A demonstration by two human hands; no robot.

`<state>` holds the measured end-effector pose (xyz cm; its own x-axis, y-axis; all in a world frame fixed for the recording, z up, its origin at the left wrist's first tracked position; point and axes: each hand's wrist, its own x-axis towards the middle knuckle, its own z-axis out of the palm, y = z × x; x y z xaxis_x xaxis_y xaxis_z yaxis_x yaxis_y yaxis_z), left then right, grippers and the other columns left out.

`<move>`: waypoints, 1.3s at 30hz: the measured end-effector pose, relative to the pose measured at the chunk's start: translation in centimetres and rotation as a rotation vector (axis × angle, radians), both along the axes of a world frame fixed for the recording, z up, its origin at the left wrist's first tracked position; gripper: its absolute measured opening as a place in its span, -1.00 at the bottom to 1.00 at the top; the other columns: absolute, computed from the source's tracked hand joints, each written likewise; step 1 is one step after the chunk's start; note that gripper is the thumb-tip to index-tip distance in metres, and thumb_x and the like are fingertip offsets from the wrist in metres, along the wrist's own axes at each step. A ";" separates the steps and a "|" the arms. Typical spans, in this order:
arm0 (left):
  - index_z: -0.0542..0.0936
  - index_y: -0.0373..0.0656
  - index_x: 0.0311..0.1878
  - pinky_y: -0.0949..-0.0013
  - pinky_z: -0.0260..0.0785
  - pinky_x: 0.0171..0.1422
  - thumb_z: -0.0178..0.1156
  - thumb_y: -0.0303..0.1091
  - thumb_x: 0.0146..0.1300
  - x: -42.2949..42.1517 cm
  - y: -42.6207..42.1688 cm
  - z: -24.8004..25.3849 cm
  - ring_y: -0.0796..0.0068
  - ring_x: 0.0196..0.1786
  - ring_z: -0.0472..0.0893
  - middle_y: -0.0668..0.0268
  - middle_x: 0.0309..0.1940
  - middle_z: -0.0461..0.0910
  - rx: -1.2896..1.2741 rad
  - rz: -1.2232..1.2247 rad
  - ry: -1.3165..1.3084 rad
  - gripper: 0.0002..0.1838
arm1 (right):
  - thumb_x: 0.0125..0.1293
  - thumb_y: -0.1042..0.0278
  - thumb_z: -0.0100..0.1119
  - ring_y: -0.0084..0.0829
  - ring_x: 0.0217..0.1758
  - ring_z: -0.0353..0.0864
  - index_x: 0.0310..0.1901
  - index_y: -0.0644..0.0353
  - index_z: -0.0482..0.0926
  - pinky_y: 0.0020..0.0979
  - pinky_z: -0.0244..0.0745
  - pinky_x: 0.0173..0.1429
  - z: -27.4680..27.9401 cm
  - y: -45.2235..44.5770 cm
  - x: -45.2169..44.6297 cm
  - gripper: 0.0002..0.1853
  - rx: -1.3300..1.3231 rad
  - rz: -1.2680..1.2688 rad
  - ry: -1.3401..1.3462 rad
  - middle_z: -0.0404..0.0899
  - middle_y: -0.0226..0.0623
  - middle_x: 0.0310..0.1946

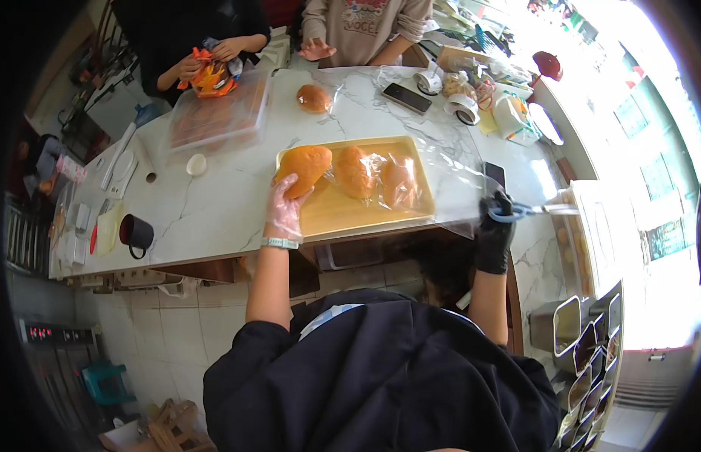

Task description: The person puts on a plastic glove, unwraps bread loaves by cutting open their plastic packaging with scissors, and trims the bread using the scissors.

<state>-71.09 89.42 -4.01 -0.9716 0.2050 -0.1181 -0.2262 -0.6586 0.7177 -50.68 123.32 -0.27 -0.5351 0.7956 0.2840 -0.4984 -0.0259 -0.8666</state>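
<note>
My left hand (283, 205), in a clear plastic glove, grips a golden bread roll (305, 167) over the left end of a yellow tray (320, 218). Two more rolls lie on the tray in clear wrapping, a middle roll (356, 173) and a right roll (400, 183). To the right of the tray, my right hand (496, 230) wears a black glove and is closed on blue-handled scissors (516, 212), whose blades point right. A sheet of clear plastic (460, 200) lies between the tray and my right hand.
Across the table stand two people, one holding an orange bag (212, 77). A lidded plastic box (221, 113), a wrapped roll (313, 98), a phone (407, 98) and a second phone (494, 175) lie on the table. A dark mug (136, 235) stands left, metal bins (567, 325) right.
</note>
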 end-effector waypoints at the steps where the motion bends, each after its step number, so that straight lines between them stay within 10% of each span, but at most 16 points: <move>1: 0.41 -0.23 0.04 0.18 0.56 -0.05 0.18 -0.41 0.08 0.3 -0.4 0.5 0.25 -0.01 0.54 0.18 -0.06 0.50 0.062 -0.080 -0.007 -0.58 | 0.19 0.50 0.13 -0.43 -0.15 0.49 -0.13 0.24 0.43 -0.36 0.52 -0.04 0.6 -0.8 -0.5 -0.79 0.022 0.019 -0.015 0.40 -0.30 -0.17; 6: 0.34 -0.35 0.14 0.12 0.56 -0.01 0.10 -0.43 0.11 2.0 -0.8 2.4 0.13 0.03 0.54 0.07 -0.02 0.49 0.138 -0.247 0.048 -0.51 | 0.13 0.50 0.22 -0.37 -0.21 0.54 -0.14 0.17 0.43 -0.22 0.50 -0.05 2.2 -1.4 -3.6 -0.75 -0.455 0.346 0.123 0.49 -0.30 -0.27; 11: 0.33 -0.33 0.15 0.10 0.55 0.00 0.07 -0.49 0.06 1.8 -1.2 2.2 0.14 0.05 0.53 0.06 0.02 0.46 0.143 -0.292 0.092 -0.49 | 0.16 0.48 0.21 -0.36 -0.20 0.54 -0.14 0.19 0.43 -0.25 0.50 -0.04 1.0 -2.7 -5.5 -0.76 0.237 0.182 -0.066 0.47 -0.29 -0.24; 15: 0.27 -0.35 0.20 0.11 0.52 0.05 0.07 -0.50 0.03 2.5 -1.8 3.1 0.12 0.09 0.51 0.03 0.04 0.44 0.178 -0.357 0.127 -0.42 | 0.22 0.40 0.18 -0.40 -0.08 0.48 -0.13 0.30 0.51 -0.35 0.47 0.03 2.5 -3.2 -5.9 -0.78 -0.309 0.480 0.118 0.44 -0.31 -0.11; 39: 0.30 -0.32 0.19 0.25 0.35 0.26 0.10 -0.51 -0.05 3.6 -2.3 4.2 0.28 0.12 0.46 0.13 0.04 0.43 0.059 -0.374 0.178 -0.38 | 0.16 0.49 0.18 -0.49 -0.42 0.53 -0.30 0.22 0.45 -0.39 0.56 -0.37 1.9 -4.3 -9.4 -0.88 -0.157 0.211 -0.219 0.52 -0.34 -0.43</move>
<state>-67.52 87.15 0.15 -0.8331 0.5489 0.0677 -0.3330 -0.5956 0.7310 -60.03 118.98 1.68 -0.7270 0.6861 0.0271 -0.2703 -0.2496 -0.9299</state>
